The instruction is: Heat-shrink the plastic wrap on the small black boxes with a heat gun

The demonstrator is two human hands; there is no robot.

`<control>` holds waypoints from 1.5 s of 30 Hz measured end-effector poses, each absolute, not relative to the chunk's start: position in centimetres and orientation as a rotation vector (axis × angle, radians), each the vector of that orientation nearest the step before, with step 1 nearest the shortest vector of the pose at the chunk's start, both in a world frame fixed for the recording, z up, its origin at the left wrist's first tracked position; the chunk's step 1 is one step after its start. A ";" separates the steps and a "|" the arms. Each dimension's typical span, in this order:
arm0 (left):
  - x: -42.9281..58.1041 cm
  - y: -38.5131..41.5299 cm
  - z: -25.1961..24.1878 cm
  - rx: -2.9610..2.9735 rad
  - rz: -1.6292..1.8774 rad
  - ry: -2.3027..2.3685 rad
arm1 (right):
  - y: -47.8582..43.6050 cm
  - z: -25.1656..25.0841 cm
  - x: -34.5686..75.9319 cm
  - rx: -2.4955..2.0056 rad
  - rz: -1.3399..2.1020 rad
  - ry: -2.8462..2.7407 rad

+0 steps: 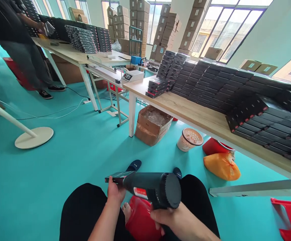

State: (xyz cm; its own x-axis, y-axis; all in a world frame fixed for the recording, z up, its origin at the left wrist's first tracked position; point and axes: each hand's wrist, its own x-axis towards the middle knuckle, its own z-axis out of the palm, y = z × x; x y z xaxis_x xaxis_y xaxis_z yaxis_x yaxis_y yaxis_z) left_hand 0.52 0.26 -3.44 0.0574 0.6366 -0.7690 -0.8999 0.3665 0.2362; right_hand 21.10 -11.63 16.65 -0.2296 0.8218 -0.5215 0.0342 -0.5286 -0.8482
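Note:
Low in the head view, my left hand (115,192) is closed on a flat dark box (120,175) with a shiny top. My right hand (164,217) grips the handle of a dark green heat gun (148,184) with a red label. The gun's barrel points left and its front end overlaps the box, so whether they touch cannot be told. Both hands are above my lap, over a red stool (142,217).
Stacks of black boxes (211,83) stand on the wooden table (185,107) at the right. Under it are a carton (150,125), a basket (188,139) and an orange bag (222,165). A person (17,43) stands at the far left table.

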 end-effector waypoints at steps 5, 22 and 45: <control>0.8 0.2 -2.6 -0.386 1.181 1.018 | -11.5 16.8 20.7 -1.544 1.845 -1.028; 0.9 0.1 -0.4 -0.288 1.209 1.004 | -12.1 14.9 23.6 -1.441 1.699 -0.532; 1.5 -0.9 -1.0 0.052 1.060 0.938 | -16.6 16.2 27.0 -1.429 1.855 -0.418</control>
